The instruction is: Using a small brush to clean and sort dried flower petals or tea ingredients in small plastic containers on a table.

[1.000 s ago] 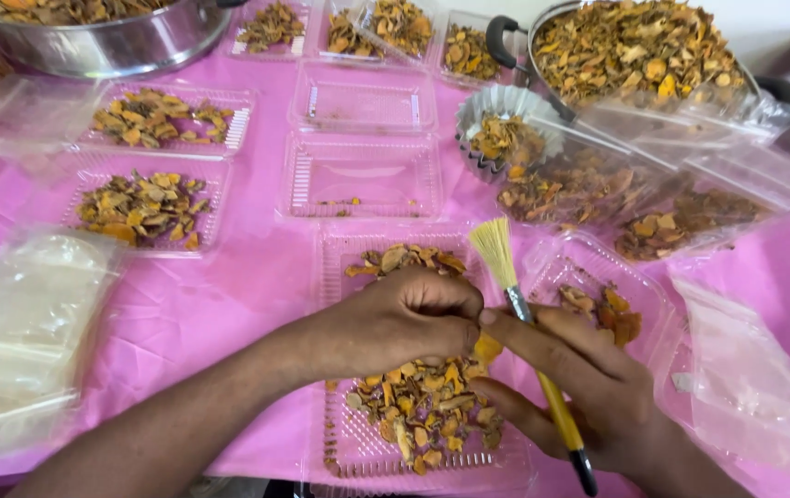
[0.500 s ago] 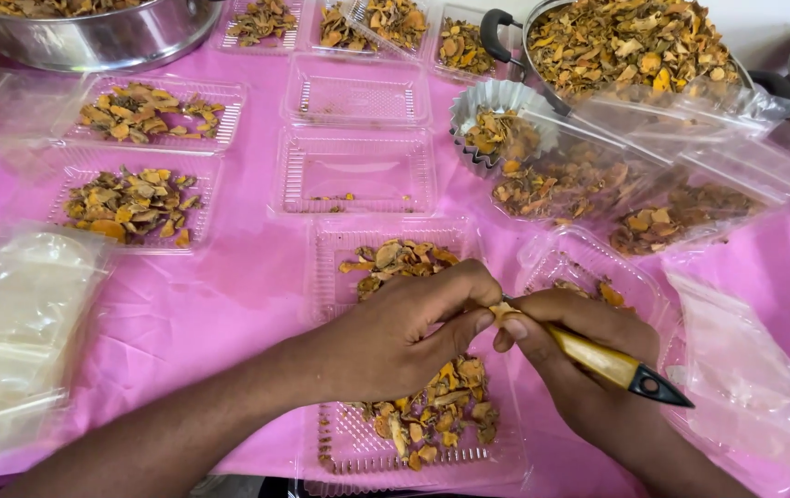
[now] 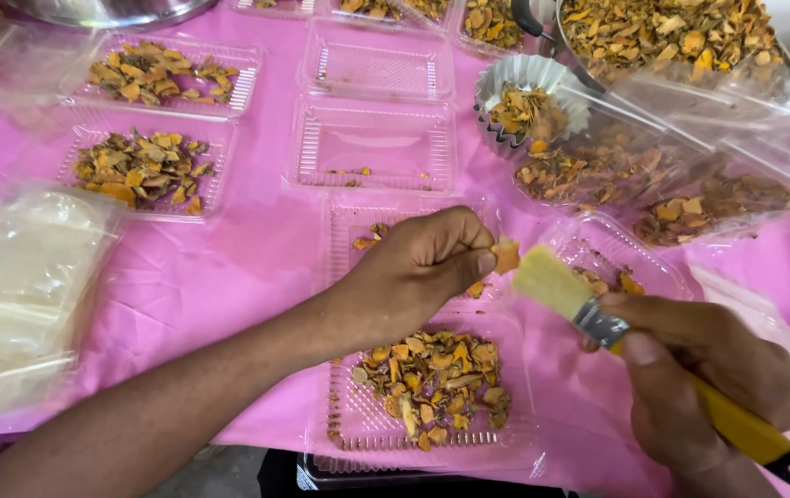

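Your left hand (image 3: 418, 267) pinches an orange dried piece (image 3: 506, 254) between thumb and forefinger, above the clear trays near the bench's front edge. Your right hand (image 3: 704, 369) is clamped on the yellow-handled brush (image 3: 598, 323); its bristles lie just right of the piece, long axis slanting toward the front-right corner.

Covering the counter (image 3: 229, 267) in pink cloth, creasing slightly; lighting evenly from above; showing dark floor (image 3: 220, 466) below.
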